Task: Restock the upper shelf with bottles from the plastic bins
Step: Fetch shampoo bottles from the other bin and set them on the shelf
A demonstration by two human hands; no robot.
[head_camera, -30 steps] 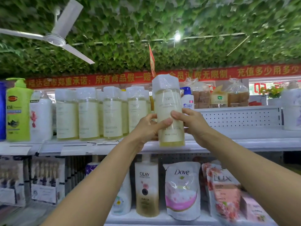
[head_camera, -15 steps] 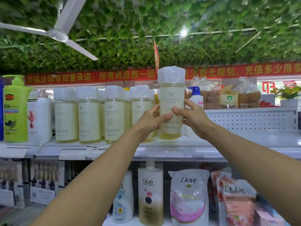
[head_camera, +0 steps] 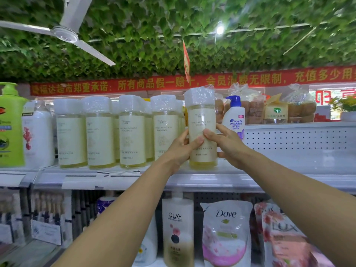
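A clear bottle of pale yellow liquid [head_camera: 201, 120], wrapped in plastic film with a cream label, stands upright with its base on the upper shelf [head_camera: 289, 170]. My left hand [head_camera: 181, 149] grips its left side, thumb across the label. My right hand [head_camera: 225, 143] holds its right side, thumb on the front. To its left stands a row of several matching bottles [head_camera: 132, 132]. No plastic bin is in view.
A white Head & Shoulders pump bottle [head_camera: 234, 118] stands just behind my right hand. A green pump bottle [head_camera: 9, 128] and a white bottle [head_camera: 37, 137] stand at far left. Bagged bread [head_camera: 248, 105] sits on the shelf top. Olay, Dove and Lux packs fill the lower shelf.
Both hands have lowered the bottle from above the shelf edge until its base sits on the upper shelf, right of the row.
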